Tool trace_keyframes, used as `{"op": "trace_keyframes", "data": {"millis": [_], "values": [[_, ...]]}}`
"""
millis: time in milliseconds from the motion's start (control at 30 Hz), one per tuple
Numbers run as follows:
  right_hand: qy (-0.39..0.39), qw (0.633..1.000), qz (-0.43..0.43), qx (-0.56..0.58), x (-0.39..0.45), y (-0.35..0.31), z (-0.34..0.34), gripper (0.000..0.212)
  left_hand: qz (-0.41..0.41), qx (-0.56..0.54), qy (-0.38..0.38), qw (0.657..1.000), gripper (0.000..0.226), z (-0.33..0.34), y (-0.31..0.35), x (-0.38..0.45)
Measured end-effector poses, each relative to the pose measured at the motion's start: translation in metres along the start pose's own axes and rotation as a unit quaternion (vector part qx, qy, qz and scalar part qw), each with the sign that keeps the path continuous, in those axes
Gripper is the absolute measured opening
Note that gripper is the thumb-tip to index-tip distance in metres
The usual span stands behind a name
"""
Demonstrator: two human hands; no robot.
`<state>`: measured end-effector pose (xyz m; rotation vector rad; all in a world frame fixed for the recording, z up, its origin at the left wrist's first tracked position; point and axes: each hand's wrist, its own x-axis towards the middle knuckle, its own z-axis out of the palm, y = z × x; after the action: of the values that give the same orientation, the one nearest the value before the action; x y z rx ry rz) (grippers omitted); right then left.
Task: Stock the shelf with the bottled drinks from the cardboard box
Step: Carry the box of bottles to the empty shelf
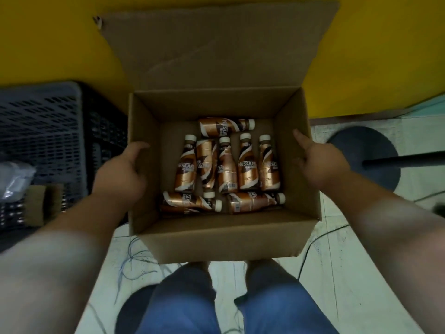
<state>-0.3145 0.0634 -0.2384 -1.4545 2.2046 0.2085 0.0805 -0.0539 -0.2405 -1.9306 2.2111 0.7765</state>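
Head view: left hand (120, 169) at 9 o'clock, right hand (320, 162) at 3, gripping box (216, 239) walls. Risk: loose bottles (226, 165) roll, box tips, grip slips.

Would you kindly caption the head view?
Both hands grip an open cardboard box of bottled coffee drinks.

Bottles (248, 162) in box (216, 239): copper-brown labels, white lettering "NESCAFE", complete on two upright-lying bottles, partial ("SCAF", "NES") on others. Smaller print beneath the brand and barcode patches near bottle bases too small to read. Box walls: no print legible.
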Motion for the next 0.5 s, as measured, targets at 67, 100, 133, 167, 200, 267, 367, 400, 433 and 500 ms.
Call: {"op": "trace_keyframes", "data": {"millis": [67, 100, 133, 167, 200, 267, 367, 400, 433, 500], "values": [[0.015, 1.0, 0.022, -0.007, -0.038, 0.004, -0.029, 0.074, 0.009, 0.013, 0.015, 1.0, 0.064, -0.029, 0.02, -0.025], [0.021, 0.999, 0.044, -0.002, -0.057, 0.007, -0.042, 0.074, 0.013, 0.015, 0.019, 1.0, 0.063, -0.043, 0.03, -0.036], [0.027, 0.997, 0.071, 0.008, -0.076, 0.01, -0.055, 0.075, 0.014, 0.015, 0.017, 1.0, 0.063, -0.057, 0.04, -0.048], [0.034, 0.994, 0.099, 0.015, -0.096, 0.014, -0.066, 0.075, 0.013, 0.017, 0.013, 1.0, 0.062, -0.069, 0.05, -0.058], [0.041, 0.991, 0.124, 0.016, -0.115, 0.017, -0.076, 0.076, 0.015, 0.02, 0.01, 1.0, 0.062, -0.082, 0.061, -0.068], [0.056, 0.986, 0.157, 0.014, -0.154, 0.022, -0.092, 0.077, 0.035, 0.025, -0.001, 0.999, 0.066, -0.104, 0.08, -0.085], [0.081, 0.977, 0.195, 0.034, -0.22, 0.029, -0.104, 0.077, 0.074, 0.05, -0.011, 0.996, 0.067, -0.128, 0.109, -0.108], [0.088, 0.972, 0.211, 0.049, -0.242, 0.033, -0.105, 0.075, 0.098, 0.061, -0.016, 0.993, 0.066, -0.134, 0.12, -0.116], [0.095, 0.967, 0.228, 0.066, -0.265, 0.038, -0.105, 0.073, 0.123, 0.071, -0.024, 0.99, 0.066, -0.138, 0.133, -0.123], [0.106, 0.955, 0.263, 0.092, -0.31, 0.05, -0.099, 0.072, 0.169, 0.087, -0.041, 0.981, 0.067, -0.142, 0.161, -0.139]]}}
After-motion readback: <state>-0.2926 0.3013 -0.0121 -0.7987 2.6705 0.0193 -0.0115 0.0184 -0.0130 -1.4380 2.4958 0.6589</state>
